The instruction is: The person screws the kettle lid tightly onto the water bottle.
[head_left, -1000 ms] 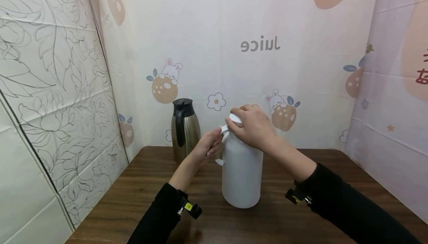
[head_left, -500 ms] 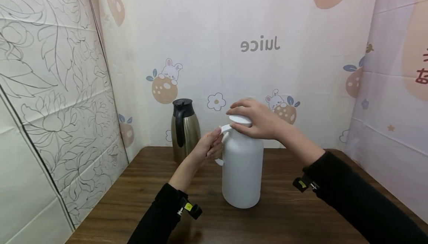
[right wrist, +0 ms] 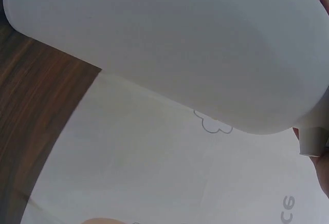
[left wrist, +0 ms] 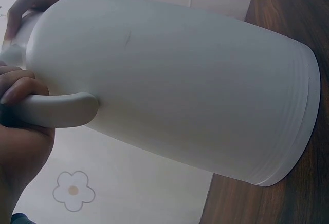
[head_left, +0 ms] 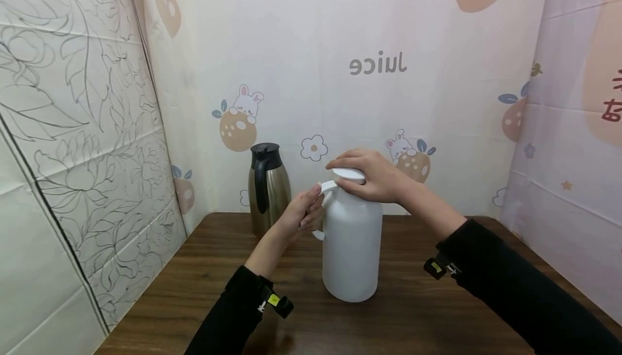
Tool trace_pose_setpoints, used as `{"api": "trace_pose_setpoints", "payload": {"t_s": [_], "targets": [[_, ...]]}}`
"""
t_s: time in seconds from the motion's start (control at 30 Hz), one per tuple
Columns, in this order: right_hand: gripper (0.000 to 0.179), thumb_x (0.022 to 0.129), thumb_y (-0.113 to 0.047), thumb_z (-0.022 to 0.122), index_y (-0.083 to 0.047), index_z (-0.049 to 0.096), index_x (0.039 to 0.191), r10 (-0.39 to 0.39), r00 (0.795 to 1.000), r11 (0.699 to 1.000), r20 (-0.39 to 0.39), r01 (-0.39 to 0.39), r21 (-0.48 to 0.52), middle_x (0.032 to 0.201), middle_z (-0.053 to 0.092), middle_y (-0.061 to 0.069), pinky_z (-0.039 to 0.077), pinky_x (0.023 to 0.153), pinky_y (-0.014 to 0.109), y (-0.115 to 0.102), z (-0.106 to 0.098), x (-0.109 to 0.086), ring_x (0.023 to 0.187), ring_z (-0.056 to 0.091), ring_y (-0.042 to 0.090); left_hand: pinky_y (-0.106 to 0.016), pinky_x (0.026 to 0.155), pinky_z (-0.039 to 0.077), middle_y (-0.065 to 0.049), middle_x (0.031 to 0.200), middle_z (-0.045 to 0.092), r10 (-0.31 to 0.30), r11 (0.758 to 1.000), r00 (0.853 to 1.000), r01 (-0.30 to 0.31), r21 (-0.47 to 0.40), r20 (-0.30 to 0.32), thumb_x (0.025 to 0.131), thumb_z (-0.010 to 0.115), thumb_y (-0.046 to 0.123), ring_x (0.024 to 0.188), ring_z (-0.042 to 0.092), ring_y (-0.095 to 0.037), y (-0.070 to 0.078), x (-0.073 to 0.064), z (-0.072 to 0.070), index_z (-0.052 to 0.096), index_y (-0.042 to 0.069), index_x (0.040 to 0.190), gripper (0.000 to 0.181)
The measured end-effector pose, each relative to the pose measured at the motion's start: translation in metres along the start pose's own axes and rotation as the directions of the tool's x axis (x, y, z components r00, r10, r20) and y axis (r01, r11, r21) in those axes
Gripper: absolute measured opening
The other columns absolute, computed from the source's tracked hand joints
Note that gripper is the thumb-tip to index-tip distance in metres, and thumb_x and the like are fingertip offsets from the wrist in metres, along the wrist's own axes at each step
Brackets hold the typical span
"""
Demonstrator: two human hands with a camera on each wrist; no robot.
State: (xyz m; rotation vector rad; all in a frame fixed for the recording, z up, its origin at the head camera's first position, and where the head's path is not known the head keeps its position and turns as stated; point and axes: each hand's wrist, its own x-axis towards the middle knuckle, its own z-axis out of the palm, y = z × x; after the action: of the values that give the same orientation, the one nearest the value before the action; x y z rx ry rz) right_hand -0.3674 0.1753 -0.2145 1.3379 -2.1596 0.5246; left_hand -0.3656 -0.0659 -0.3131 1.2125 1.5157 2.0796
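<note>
A white thermos jug (head_left: 352,252) stands upright on the wooden table. My left hand (head_left: 302,212) grips its handle, the thumb lying on top near the neck. In the left wrist view the fingers curl round the white handle (left wrist: 67,110). Over the jug's top, my right hand (head_left: 376,176) holds the round white lid (head_left: 349,173), with fingers on the far side and thumb on the near side. The lid sits on the neck, partly hidden by that hand. The jug's body (right wrist: 169,34) fills the upper part of the right wrist view.
Behind and left of the white jug stands a gold-brown metal thermos (head_left: 272,193) with a black top and handle. The brown wooden table (head_left: 209,268) ends at a patterned cloth backdrop (head_left: 291,63); another cloth wall (head_left: 573,155) rises at the right.
My right hand has turned on the lid, its wrist swinging right and then slightly back left, and more of the lid shows. The left hand and the jug stay put.
</note>
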Motion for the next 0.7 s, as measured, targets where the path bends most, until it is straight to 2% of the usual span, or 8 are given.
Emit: {"api": "trace_pose_setpoints", "payload": {"t_s": [0.2, 0.37, 0.57, 0.7], "targets": [[0.034, 0.099, -0.028, 0.073, -0.014, 0.075, 0.13, 0.086, 0.996, 0.993, -0.022, -0.088, -0.073, 0.125, 0.074, 0.005, 0.059, 0.092, 0.045, -0.009, 0.004, 0.002, 0.118, 0.069, 0.024, -0.02, 0.045, 0.027, 0.013, 0.052, 0.043, 0.0, 0.999, 1.0, 0.0, -0.035, 0.019, 0.115, 0.039, 0.048, 0.042, 0.038, -0.002, 0.0, 0.0, -0.004, 0.044, 0.021, 0.074, 0.05], [0.038, 0.099, -0.033, 0.068, -0.011, 0.074, 0.131, 0.193, 0.981, 0.966, -0.018, -0.194, -0.169, 0.126, 0.074, 0.008, 0.058, 0.094, 0.048, -0.022, 0.006, 0.004, 0.119, 0.068, 0.028, -0.02, 0.044, 0.028, 0.012, 0.051, 0.043, 0.0, 1.0, 1.0, 0.001, -0.031, 0.019, 0.117, 0.034, 0.044, 0.042, 0.038, -0.002, 0.0, 0.001, -0.003, 0.044, 0.021, 0.073, 0.051], [0.041, 0.101, -0.035, 0.062, -0.007, 0.073, 0.13, 0.34, 0.94, 0.915, -0.015, -0.335, -0.227, 0.126, 0.072, 0.015, 0.057, 0.092, 0.049, -0.04, 0.005, 0.006, 0.118, 0.067, 0.034, -0.02, 0.045, 0.028, 0.013, 0.052, 0.044, -0.003, 1.0, 1.0, 0.003, -0.018, 0.0, 0.116, 0.037, 0.046, 0.042, 0.038, -0.002, -0.001, 0.001, 0.004, 0.044, 0.022, 0.072, 0.05], [0.045, 0.103, -0.037, 0.058, -0.004, 0.071, 0.131, 0.411, 0.911, 0.871, -0.026, -0.401, -0.285, 0.122, 0.072, 0.018, 0.058, 0.085, 0.049, -0.05, 0.005, 0.006, 0.112, 0.067, 0.036, -0.021, 0.045, 0.027, 0.013, 0.052, 0.043, 0.0, 1.0, 1.0, 0.0, -0.013, 0.0, 0.117, 0.035, 0.045, 0.042, 0.038, -0.002, -0.001, 0.001, 0.008, 0.044, 0.022, 0.073, 0.05]]}}
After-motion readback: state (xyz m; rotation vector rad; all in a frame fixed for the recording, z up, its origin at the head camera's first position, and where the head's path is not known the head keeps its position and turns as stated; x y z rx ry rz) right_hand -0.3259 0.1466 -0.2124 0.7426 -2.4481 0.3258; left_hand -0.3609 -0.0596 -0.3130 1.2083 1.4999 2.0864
